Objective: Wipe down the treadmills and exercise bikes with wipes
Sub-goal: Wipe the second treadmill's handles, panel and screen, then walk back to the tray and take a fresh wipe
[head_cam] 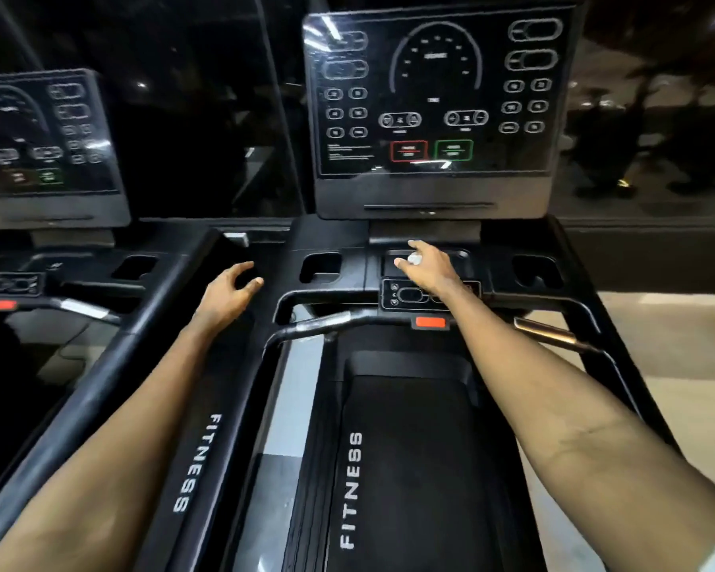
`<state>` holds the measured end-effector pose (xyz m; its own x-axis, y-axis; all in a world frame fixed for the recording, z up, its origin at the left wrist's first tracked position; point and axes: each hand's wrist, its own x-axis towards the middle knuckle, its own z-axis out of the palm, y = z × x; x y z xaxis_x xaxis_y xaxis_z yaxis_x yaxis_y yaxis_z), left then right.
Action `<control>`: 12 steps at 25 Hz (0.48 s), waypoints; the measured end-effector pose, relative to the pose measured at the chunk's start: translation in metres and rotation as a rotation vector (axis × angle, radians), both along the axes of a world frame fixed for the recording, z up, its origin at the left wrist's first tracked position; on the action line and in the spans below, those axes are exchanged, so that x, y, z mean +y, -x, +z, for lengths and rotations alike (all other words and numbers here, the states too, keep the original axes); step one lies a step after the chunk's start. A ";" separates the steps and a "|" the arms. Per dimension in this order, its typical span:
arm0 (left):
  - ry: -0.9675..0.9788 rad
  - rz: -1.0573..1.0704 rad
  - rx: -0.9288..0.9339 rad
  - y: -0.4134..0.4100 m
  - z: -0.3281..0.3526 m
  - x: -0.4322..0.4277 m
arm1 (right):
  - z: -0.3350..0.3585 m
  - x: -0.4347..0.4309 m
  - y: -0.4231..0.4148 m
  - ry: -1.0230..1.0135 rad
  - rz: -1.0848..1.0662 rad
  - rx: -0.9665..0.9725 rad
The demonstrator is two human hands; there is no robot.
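Wipe (414,259) bunched small in my right hand (428,269), fingers curled round it to press it into the console tray (460,258) of this treadmill (409,427), below the screen (430,92); my left hand (228,293) is spread, holding nothing, near the side rail (100,386), ready to brace

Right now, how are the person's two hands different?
The right hand pinches a small white wipe; the left hand holds nothing. The right hand is over the middle tray; the left hand is over the left side rail, fingers loosely curled. Both reach forward.
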<state>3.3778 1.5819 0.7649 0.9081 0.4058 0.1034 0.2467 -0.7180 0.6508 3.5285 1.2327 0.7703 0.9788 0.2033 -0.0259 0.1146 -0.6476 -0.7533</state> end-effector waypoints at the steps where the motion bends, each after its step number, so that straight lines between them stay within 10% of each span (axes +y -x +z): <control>1: -0.008 0.041 -0.008 0.014 0.004 0.009 | 0.004 0.013 -0.002 0.001 0.069 -0.003; 12: -0.047 0.572 -0.004 0.241 0.041 0.042 | 0.040 0.177 0.048 0.047 0.660 -0.076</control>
